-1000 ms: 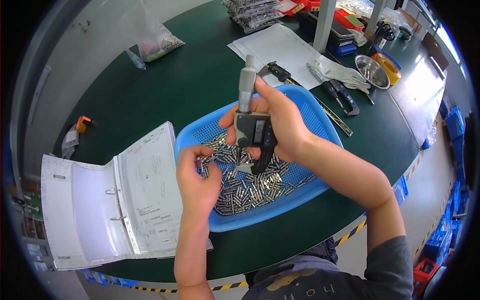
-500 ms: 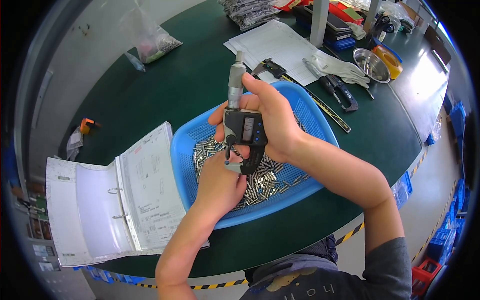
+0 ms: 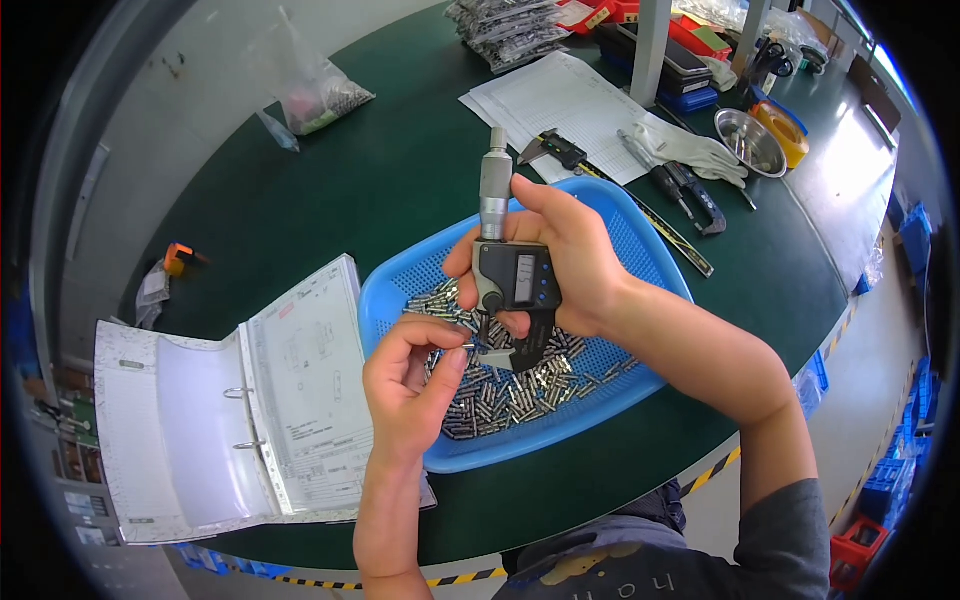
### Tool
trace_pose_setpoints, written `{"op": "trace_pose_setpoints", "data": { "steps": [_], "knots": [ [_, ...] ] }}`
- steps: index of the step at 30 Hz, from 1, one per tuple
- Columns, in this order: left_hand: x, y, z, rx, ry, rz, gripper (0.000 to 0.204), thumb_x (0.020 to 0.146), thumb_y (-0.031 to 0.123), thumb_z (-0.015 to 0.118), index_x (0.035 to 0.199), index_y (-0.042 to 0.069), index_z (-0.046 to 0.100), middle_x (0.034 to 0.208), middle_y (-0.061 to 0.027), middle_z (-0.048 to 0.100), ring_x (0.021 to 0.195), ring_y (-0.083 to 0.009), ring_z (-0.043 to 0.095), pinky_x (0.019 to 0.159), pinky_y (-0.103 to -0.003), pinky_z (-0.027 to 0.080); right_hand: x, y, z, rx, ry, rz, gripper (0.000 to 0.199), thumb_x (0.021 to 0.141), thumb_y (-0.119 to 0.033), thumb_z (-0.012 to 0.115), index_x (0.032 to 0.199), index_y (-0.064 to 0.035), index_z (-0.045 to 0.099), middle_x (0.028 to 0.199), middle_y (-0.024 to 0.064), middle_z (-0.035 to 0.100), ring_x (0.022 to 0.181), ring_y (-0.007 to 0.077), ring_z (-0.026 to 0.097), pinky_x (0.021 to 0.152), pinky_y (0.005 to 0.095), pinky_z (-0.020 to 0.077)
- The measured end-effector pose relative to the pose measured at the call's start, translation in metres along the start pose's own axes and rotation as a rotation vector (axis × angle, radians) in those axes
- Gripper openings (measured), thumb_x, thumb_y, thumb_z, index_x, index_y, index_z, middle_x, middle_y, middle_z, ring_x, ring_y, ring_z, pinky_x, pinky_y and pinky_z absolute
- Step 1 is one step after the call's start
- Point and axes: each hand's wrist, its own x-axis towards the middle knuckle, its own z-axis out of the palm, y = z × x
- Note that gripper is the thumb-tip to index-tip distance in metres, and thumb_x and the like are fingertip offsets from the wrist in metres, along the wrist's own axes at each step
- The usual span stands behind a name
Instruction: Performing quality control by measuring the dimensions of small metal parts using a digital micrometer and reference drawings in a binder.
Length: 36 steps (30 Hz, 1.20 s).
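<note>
Across most of the frame, a dark green table (image 3: pixel 270 220). At left, an open ring binder (image 3: pixel 205 430), filled with sheets. At centre, a blue perforated basket (image 3: pixel 648 265), just beside the binder, strewn with short metal pins (image 3: pixel 500 400); liable to spill if bumped by a forearm. At upper left, a clear bag (image 3: pixel 325 95) with small parts bunched low inside. Over the basket, right hand (image 3: pixel 575 255), grip wrapped around a digital micrometer (image 3: pixel 510 275), thimble toward the top of the frame; probably prone to wobble without other support, hence to a false reading. Left hand (image 3: pixel 405 385), grip pinching at thumb and forefinger. At upper right, a metal bowl (image 3: pixel 732 122); contents too small to identify. Between the left fingertips, beside the measuring gap, one small pin (image 3: pixel 468 347); contact unclear. Could slip from so slight a hold and vanish among lookalikes, or seat skewed if offered at an angle.
</note>
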Motion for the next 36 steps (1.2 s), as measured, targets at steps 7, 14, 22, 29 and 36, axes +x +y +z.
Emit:
{"op": "trace_pose_setpoints", "data": {
  "steps": [7, 14, 22, 29, 36],
  "knots": [
    [0.001, -0.003, -0.002, -0.001, -0.031, -0.030, 0.012, 0.073, -0.006, 0.056, 0.085, -0.002, 0.053, 0.086, -0.0067, 0.053, 0.083, -0.0127, 0.051, 0.078, -0.025, 0.039, 0.000, 0.001, 0.000, -0.015, -0.035, 0.003, 0.068, 0.085, -0.051, 0.014, 0.087, 0.0036, 0.054, 0.069, 0.0144, 0.057, 0.044, 0.0172, 0.047, 0.041, 0.0236, 0.0399],
    [0.000, -0.003, -0.001, 0.034, -0.063, 0.001, 0.013, 0.073, -0.007, 0.055, 0.085, -0.002, 0.053, 0.086, -0.0063, 0.053, 0.082, -0.0120, 0.050, 0.076, -0.024, 0.039, 0.000, 0.002, 0.001, 0.012, -0.050, -0.004, 0.065, 0.084, -0.051, 0.020, 0.085, 0.0040, 0.055, 0.068, 0.0131, 0.058, 0.043, 0.0165, 0.046, 0.043, 0.0241, 0.0386],
    [0.000, -0.002, 0.001, 0.014, -0.081, -0.025, 0.014, 0.073, -0.007, 0.055, 0.086, -0.002, 0.052, 0.087, -0.0067, 0.053, 0.082, -0.0119, 0.051, 0.077, -0.024, 0.040, 0.000, 0.001, 0.001, -0.063, -0.046, -0.026, 0.066, 0.083, -0.054, 0.023, 0.082, 0.0028, 0.056, 0.066, 0.0128, 0.058, 0.044, 0.0151, 0.049, 0.039, 0.0223, 0.0392],
    [-0.001, -0.003, -0.007, -0.270, -0.046, -0.307, 0.016, 0.076, 0.000, 0.057, 0.090, -0.001, 0.049, 0.090, -0.0079, 0.055, 0.084, -0.0101, 0.052, 0.075, -0.022, 0.040, 0.001, 0.003, 0.001, -0.070, -0.049, -0.056, 0.067, 0.085, -0.054, 0.022, 0.083, 0.0024, 0.056, 0.066, 0.0122, 0.058, 0.042, 0.0147, 0.048, 0.039, 0.0219, 0.0394],
    [0.001, 0.000, -0.006, -0.338, 0.010, -0.231, 0.008, 0.080, 0.002, 0.052, 0.085, -0.001, 0.048, 0.089, -0.0093, 0.055, 0.082, -0.0128, 0.053, 0.076, -0.025, 0.042, 0.001, 0.002, 0.005, -0.060, -0.009, -0.020, 0.069, 0.088, -0.051, 0.012, 0.090, 0.0020, 0.055, 0.068, 0.0115, 0.057, 0.043, 0.0145, 0.048, 0.040, 0.0222, 0.0400]
  ]
}}
